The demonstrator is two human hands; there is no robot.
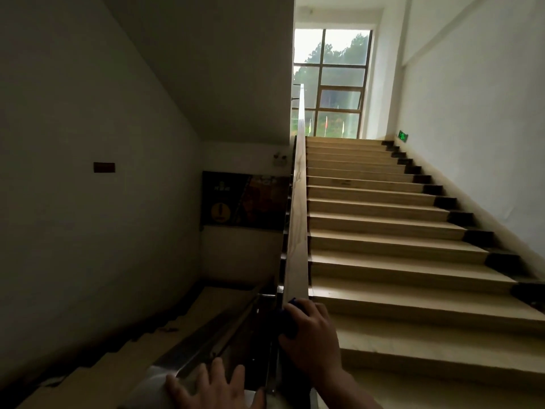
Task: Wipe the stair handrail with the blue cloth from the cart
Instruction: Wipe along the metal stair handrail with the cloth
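Cnt: left hand [212, 388] + right hand [309, 340] = 2. blue cloth [290, 320] x1. Rails x2: wood handrail [298, 216], steel rail [206, 346]. Stairs x2: up flight [383, 249], down flight [141, 346]. window [330, 84] x1, exit sign [402, 135] x1, wall poster [244, 200] x1, red plaque [104, 167] x1.

A flight of tan steps [383, 249] climbs to a landing lit by a tall gridded window [330, 84], with trees [354, 51] showing through the glass. Dark blocks [477, 237] edge each step along the white right wall [486, 98], where a green exit sign [402, 135] glows near the top. On the dim left side hang a dark poster [244, 200] and a small reddish plaque [104, 167], and a lower flight [165, 335] descends in shadow
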